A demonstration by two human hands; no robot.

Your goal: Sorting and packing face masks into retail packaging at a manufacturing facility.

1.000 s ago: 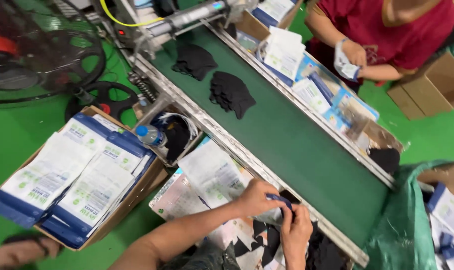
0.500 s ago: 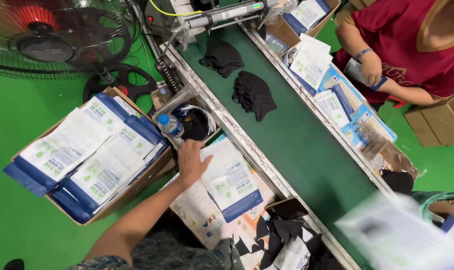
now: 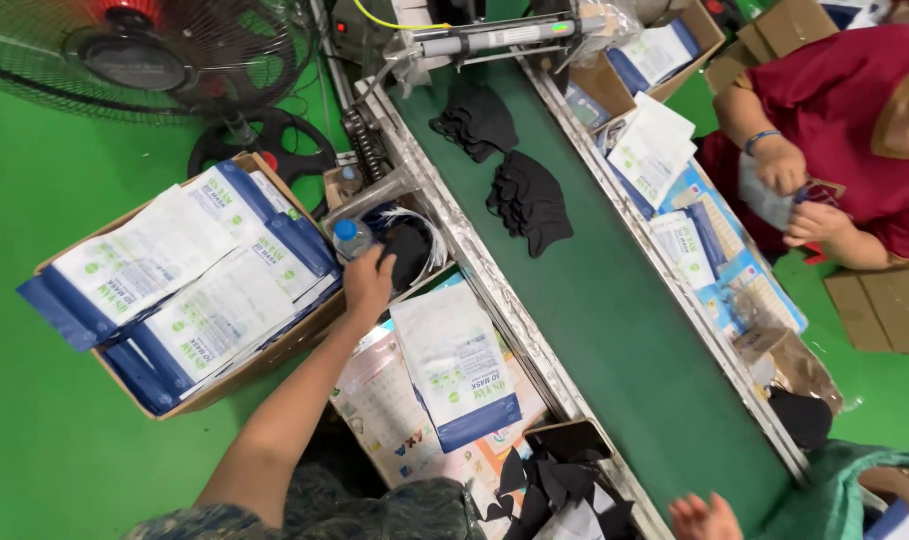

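One outstretched left hand (image 3: 368, 283), fingers spread loosely, rests beside the water bottle (image 3: 351, 238); the right hand (image 3: 707, 518) lies open.

Pouch box (image 3: 190, 290) left of belt (image 3: 615, 320), w/ mask stacks (image 3: 530, 200) on it.

Matt black cloth masks (image 3: 531, 203) seen on smooth green belt (image 3: 625, 330); glossy plastic pouches (image 3: 190, 275) in brown cardboard box (image 3: 275, 350); rails (image 3: 495, 290) prob. metal.

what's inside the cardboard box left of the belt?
The cardboard box holds overlapping stacks of flat white-and-blue pouches, filling it past the rim. Anything beneath them, and the box floor, is covered. The left hand hovers beside its right corner.
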